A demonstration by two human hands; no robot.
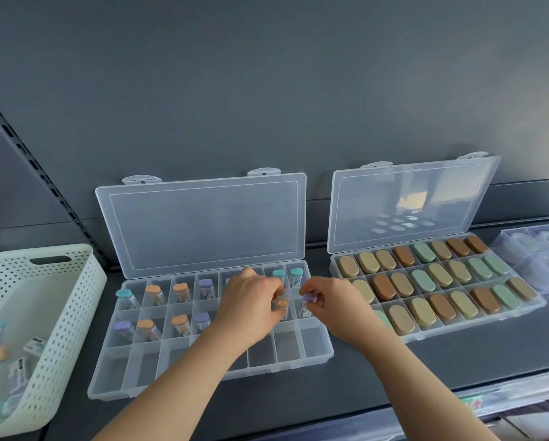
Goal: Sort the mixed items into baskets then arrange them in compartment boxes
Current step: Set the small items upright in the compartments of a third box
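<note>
A clear compartment box lies open on the shelf in front of me, its lid leaning on the back wall. Small capped tubes with teal, orange and purple caps stand in its back two rows. My left hand pinches an orange-capped tube over the middle row near the right end. My right hand pinches a purple-capped tube at the rightmost compartment of that row. A white perforated basket at the left holds several more tubes.
A second open compartment box to the right is filled with tan, brown and green oval cases. Clear plastic containers sit at the far right. The grey shelf back wall rises close behind both boxes.
</note>
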